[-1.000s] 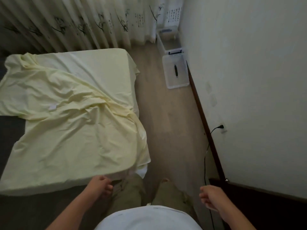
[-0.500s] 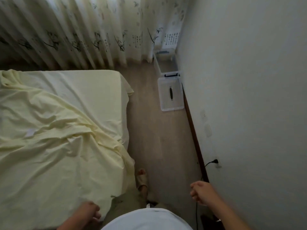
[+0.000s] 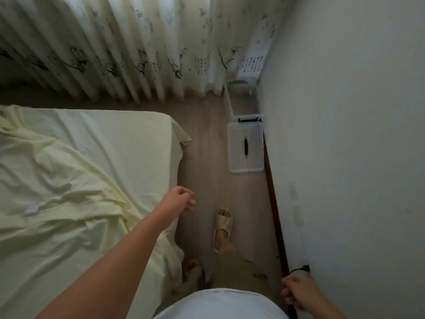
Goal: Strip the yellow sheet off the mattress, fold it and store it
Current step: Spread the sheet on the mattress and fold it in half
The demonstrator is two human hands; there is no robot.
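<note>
Well, neither of the hands holds anything, fingers loosely curled: left hand (image 3: 178,201) hovers beside the rumpled yellow sheet (image 3: 69,192), right hand (image 3: 299,292) hangs near the wall (image 3: 356,157).

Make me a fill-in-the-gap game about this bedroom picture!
1. The rumpled sheet is ____ in colour.
2. The left hand reaches forward and holds ____.
3. The handle on the clear plastic lid by the wall is ____.

Missing words: yellow; nothing; black.
</note>
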